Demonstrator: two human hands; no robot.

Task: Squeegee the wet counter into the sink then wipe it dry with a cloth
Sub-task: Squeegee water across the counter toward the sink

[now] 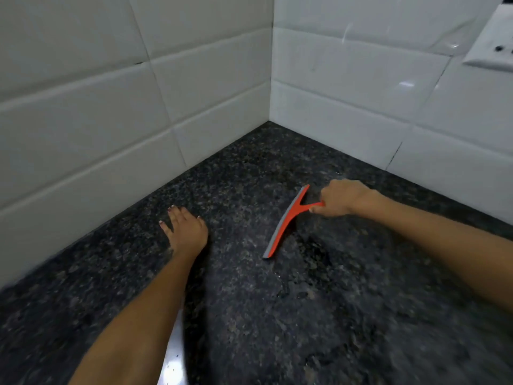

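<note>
An orange squeegee [286,222] with a grey rubber blade stands on the dark speckled granite counter [305,301], blade edge down. My right hand [340,197] grips its short handle from the right. Wet patches glisten on the counter just right of and below the blade. My left hand [186,227] rests flat on the counter to the left of the squeegee, fingers straight and spread toward the wall. A strip of shiny metal [173,354], perhaps the sink's rim, shows beside my left forearm at the bottom. No cloth is in view.
White tiled walls [138,107] meet in a corner behind the counter. A white switch and socket plate [494,43] is mounted on the right wall at the top right.
</note>
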